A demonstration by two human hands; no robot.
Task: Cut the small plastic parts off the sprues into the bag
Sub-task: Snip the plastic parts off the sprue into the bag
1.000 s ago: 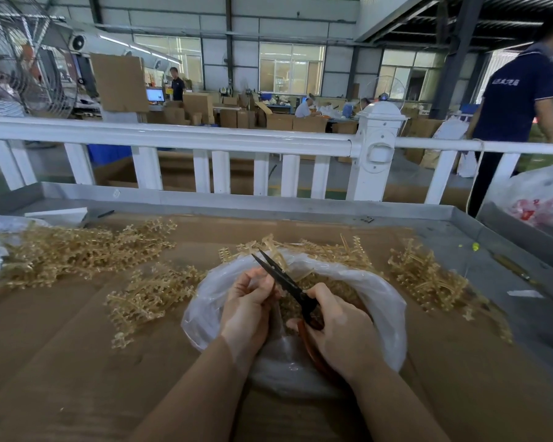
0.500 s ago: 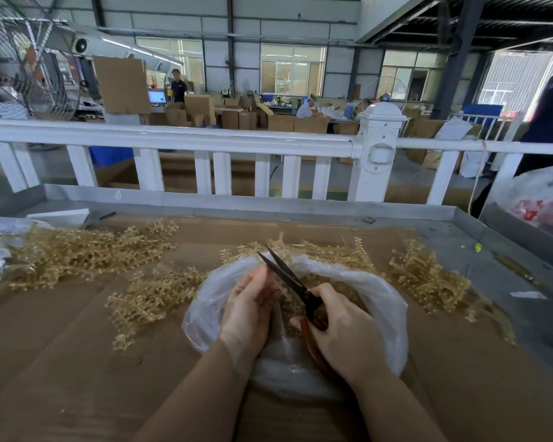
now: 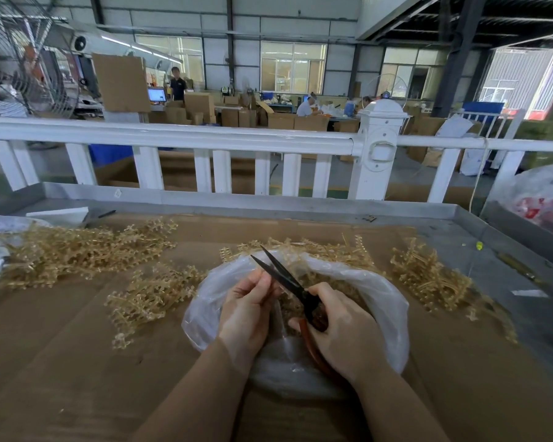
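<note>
Scissors [image 3: 288,287]: dark blades parted, tips aimed up and to the left over the bag's mouth; reddish handles run down under the right palm.
Right hand [image 3: 342,330]: fingers curled round the scissor handles, gripping them above the bag.
Left hand [image 3: 248,311]: fingers bent together beside the lower blade, touching it; they seem to pinch something small, but it is too hidden to name.
Bag [image 3: 387,301]: clear plastic, open, resting on the cardboard sheet [image 3: 77,362]; tan cut parts lie inside.
Sprues [image 3: 80,250]: tan heaps on the cardboard, left of the bag, behind it, and to its right.
Railing [image 3: 205,138]: white, beyond the table's far edge.
</note>
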